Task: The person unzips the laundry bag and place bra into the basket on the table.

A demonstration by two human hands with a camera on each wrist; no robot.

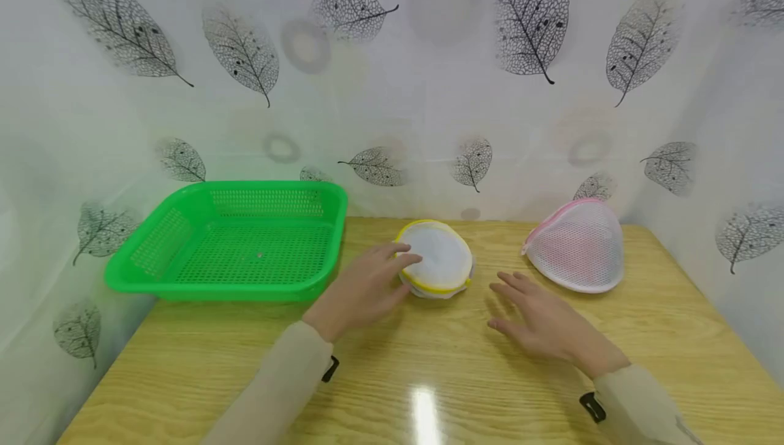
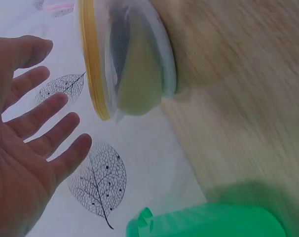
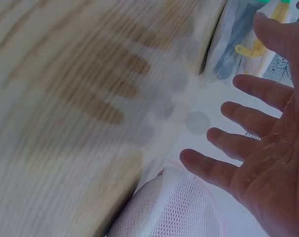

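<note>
A round white mesh laundry bag (image 1: pixel 436 256) with a yellow zipper edge lies on the wooden table between the two hands. Through its side in the left wrist view, dark and yellowish-green cloth shows inside the bag (image 2: pixel 139 64). The left hand (image 1: pixel 370 285) hovers at the bag's left side, fingers spread and fingertips overlapping its edge in the head view. To the right of the bag, the right hand (image 1: pixel 542 319) is held over the table with fingers apart and nothing in it. Near its fingertips sits a white mesh bag with pink trim (image 1: pixel 578 248), something pinkish showing within.
A green perforated plastic basket (image 1: pixel 257 292) stands at the table's back left. Behind the table (image 1: pixel 380 390) hangs a white curtain (image 1: pixel 392 105) printed with dark leaves, which also runs along both sides. Light glares off the tabletop near the front.
</note>
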